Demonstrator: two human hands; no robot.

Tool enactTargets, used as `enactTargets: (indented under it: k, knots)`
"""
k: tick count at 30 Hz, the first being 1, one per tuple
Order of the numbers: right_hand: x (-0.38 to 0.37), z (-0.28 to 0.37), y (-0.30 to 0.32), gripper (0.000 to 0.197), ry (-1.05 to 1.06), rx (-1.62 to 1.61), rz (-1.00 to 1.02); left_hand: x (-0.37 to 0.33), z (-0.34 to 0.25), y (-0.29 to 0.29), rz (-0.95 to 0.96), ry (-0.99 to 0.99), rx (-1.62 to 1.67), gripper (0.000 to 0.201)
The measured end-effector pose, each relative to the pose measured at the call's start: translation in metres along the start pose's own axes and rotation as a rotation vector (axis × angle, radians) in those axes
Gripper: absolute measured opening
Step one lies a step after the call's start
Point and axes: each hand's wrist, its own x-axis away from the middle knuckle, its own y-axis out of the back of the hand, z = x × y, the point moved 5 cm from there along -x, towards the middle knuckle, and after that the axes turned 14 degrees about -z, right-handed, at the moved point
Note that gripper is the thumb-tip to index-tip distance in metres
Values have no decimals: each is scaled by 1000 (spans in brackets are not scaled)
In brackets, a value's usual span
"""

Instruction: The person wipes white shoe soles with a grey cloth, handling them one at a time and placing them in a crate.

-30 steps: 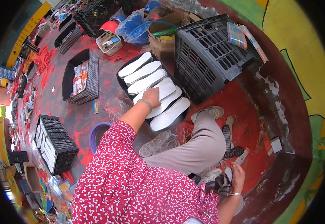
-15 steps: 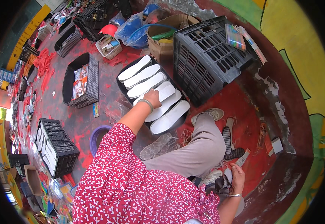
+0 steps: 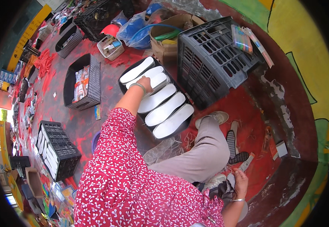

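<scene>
A dark bin point(image 3: 189, 120) on the floor holds a row of several white shoe soles point(image 3: 164, 109). My left hand point(image 3: 145, 84), with a bangle at its wrist, is closed on one white shoe sole point(image 3: 158, 80) toward the far part of the row. Low on the right, by my lap, my right hand point(image 3: 241, 182) has its fingers curled in. What it grips, if anything, I cannot make out. Beside it is dark crumpled cloth point(image 3: 224, 188). A narrow printed strip point(image 3: 246, 162) shows just beyond its fingertips.
A large black crate point(image 3: 213, 56) stands right of the bin, with packets on top. Behind are a cardboard box point(image 3: 163, 48) and a small basket point(image 3: 110, 47). Leftward are a checked bin point(image 3: 82, 81) and a black crate of white soles point(image 3: 58, 151). Checked shoe pieces point(image 3: 237, 157) lie right.
My left hand has moved up and left along the row, from one white sole to another. The sole it touched earlier now lies uncovered. My right hand stays nearly in place.
</scene>
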Motion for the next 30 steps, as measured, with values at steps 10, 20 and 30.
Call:
enactTargets:
  k: [10, 20, 30]
  knots:
    - [-8, -2, -5, 18, -3, 32, 16, -7, 0, -29, -46, 10, 59, 47]
    - [-9, -3, -6, 18, -1, 29, 15, -3, 4, -53, -185, -91, 152, 47]
    - [-3, -2, -9, 17, -25, 3, 22, 63, 115, -26, -843, 199, 534, 35]
